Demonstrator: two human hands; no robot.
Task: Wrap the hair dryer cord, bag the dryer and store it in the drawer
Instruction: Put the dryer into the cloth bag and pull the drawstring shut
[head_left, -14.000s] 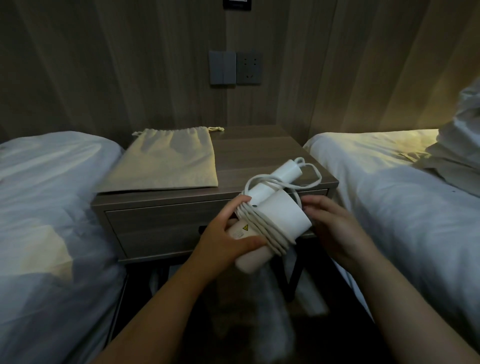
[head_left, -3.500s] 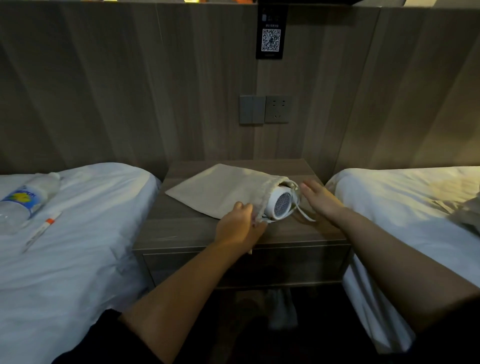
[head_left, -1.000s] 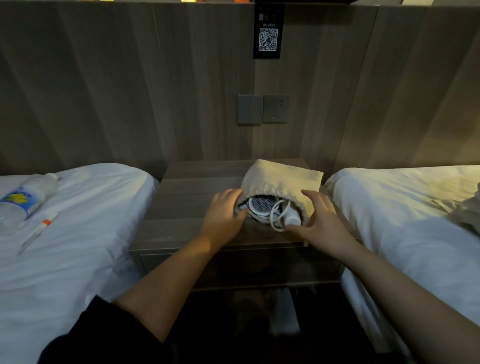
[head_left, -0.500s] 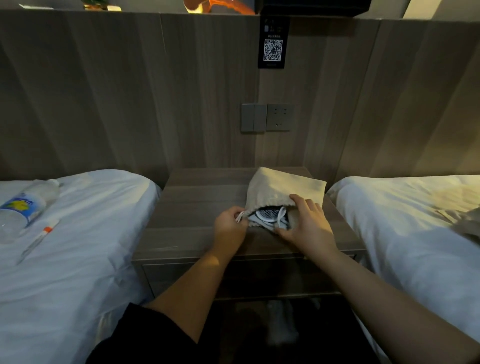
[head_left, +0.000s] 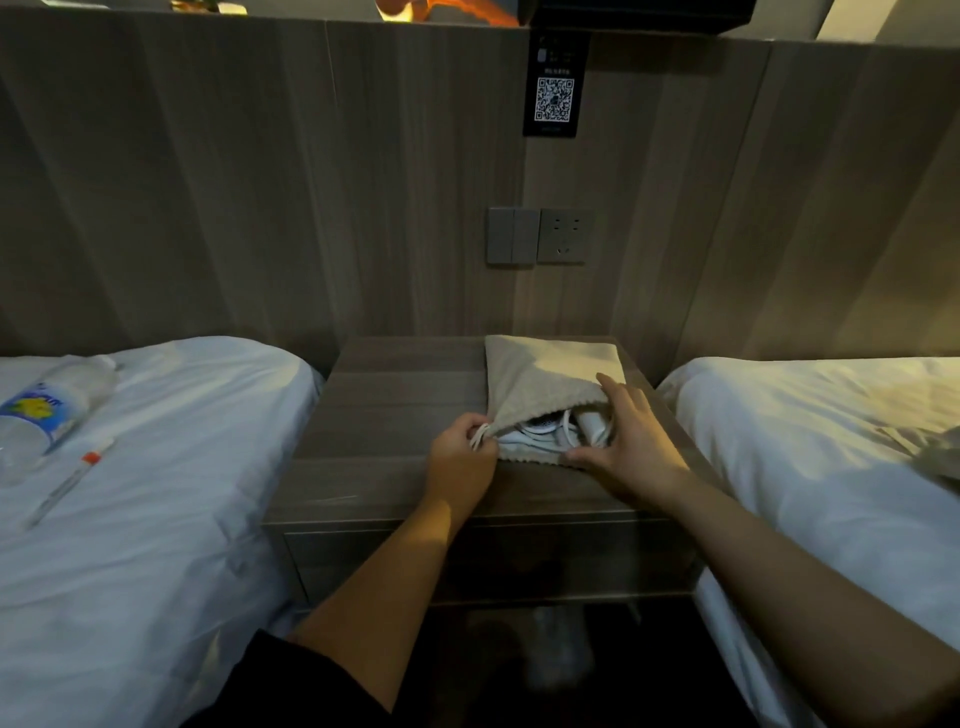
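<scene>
At frame centre, one beige cloth drawstring bag (head_left: 550, 382) lies on one wooden nightstand (head_left: 395, 410), one white hair dryer (head_left: 540, 434) showing in its mouth. The left hand (head_left: 462, 462) pinches the drawstring; the right hand (head_left: 634, 452) grips the opening's right edge. Two white beds (head_left: 156, 467) flank it.

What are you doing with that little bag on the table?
A person is packing a white hair dryer into a beige drawstring bag on the nightstand between two beds. The left hand pinches the drawstring at the bag's mouth, and the right hand holds the other side of the opening. The dryer and its wrapped cord sit mostly inside, still showing at the open mouth. The drawer below is shut.
</scene>
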